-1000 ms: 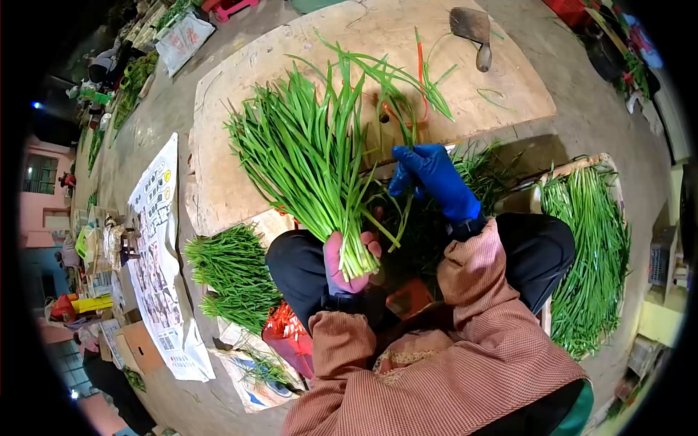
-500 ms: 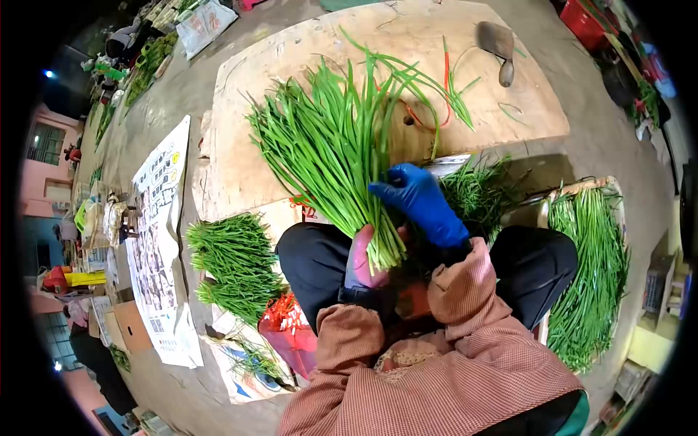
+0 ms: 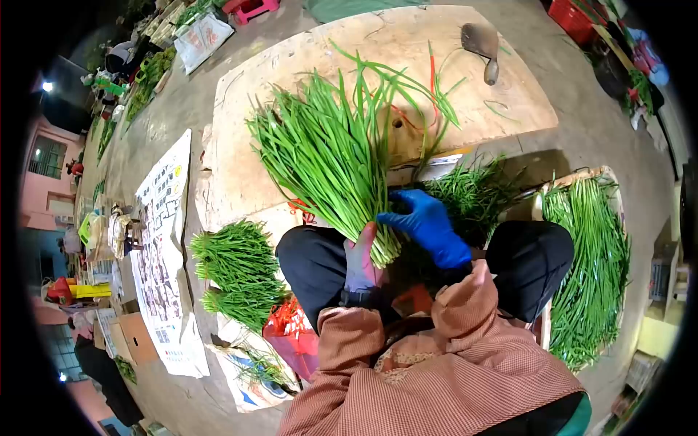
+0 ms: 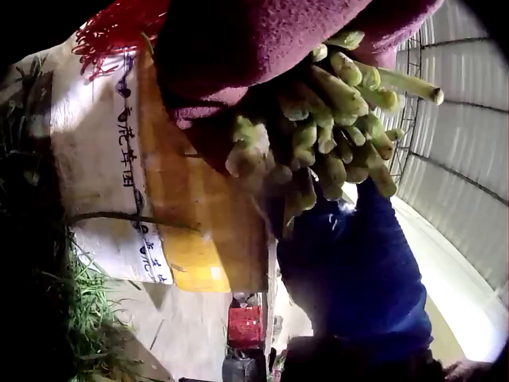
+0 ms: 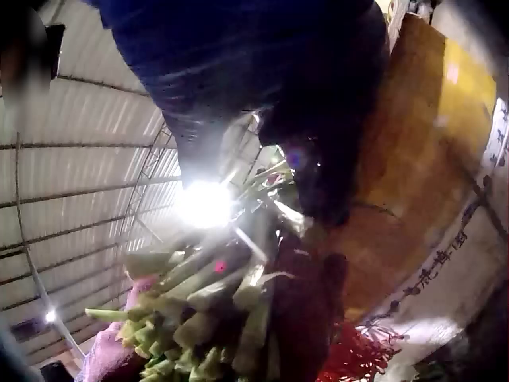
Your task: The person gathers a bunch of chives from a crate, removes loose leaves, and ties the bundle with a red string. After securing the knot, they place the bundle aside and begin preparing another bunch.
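A large bunch of garlic chives [image 3: 320,149] leans up and away over the board, its leaves fanned out and pale stem ends [image 4: 334,119] toward the person. My left hand [image 3: 361,258], in a pinkish-grey glove, grips the bunch low, near those ends. At the bunch's right side is my right hand [image 3: 429,225] in a blue glove. Its thumb and fingers are spread apart, with fingertips right at the stems. Some stems show between thumb and fingers in the right wrist view. A few long loose leaves [image 3: 400,76] arc from the bunch's top across the board.
A wooden board [image 3: 254,80] lies ahead, bearing a cleaver [image 3: 480,43] and a red tie [image 3: 432,69]. Chive piles flank the knees, left [image 3: 236,272] and right [image 3: 589,269]. Loose greens [image 3: 469,196] lie beyond the right hand. Red ties [image 3: 291,320] fill a bag at left.
The right hand has let go of a loose stalk and moved left and down to the bunch's side, its thumb and fingers now spread. The left hand keeps its grip on the garlic chives.
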A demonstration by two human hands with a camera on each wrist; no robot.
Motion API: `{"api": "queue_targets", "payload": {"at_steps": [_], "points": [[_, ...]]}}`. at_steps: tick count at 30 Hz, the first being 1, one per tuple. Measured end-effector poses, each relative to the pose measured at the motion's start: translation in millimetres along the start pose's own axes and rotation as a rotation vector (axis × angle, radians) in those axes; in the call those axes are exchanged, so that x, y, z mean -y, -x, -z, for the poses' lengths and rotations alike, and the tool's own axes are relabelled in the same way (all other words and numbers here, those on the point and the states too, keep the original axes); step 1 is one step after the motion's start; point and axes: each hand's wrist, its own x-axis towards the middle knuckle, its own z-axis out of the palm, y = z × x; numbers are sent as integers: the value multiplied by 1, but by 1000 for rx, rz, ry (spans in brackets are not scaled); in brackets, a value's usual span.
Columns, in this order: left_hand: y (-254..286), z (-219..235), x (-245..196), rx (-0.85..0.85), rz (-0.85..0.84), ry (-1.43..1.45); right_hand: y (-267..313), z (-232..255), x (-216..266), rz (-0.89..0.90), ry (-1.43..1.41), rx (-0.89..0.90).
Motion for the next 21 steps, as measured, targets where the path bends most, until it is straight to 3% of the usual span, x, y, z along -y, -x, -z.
{"api": "queue_targets", "payload": {"at_steps": [2, 3, 4, 7, 8, 9, 11, 12, 15, 17, 18, 19, 21], "points": [[2, -1, 1, -6, 30, 56, 0, -4, 2, 22, 64, 16], [3, -1, 1, -17, 52, 115, -3, -5, 5, -36, -63, 84], [3, 10, -3, 88, 77, 63, -6, -6, 7, -93, -190, 154], [3, 19, -4, 70, 166, 213, -12, -21, -16, -9, -250, 93], [5, 21, -12, 112, 189, 237, -11, -21, -22, -94, -540, 91], [5, 16, -15, 149, 202, 271, -9, -20, -16, -93, -540, 98], [4, 13, -14, 240, 181, 359, -2, -14, 1, -276, -723, 53], [3, 12, -14, 237, 180, 359, -5, -14, 2, -234, -547, 72], [7, 11, -10, 192, 174, 365, -5, -15, 11, -169, -425, 118], [14, 12, -4, 340, -42, 268, -3, -20, 6, -123, -344, 129], [10, 7, -11, 52, 129, 338, -2, -20, 5, -80, -221, 149], [13, 14, -8, 46, 126, 338, -1, -22, 5, -36, -100, 169], [24, 21, -5, -71, -272, -367, -1, -28, 2, -77, -158, 240]]}}
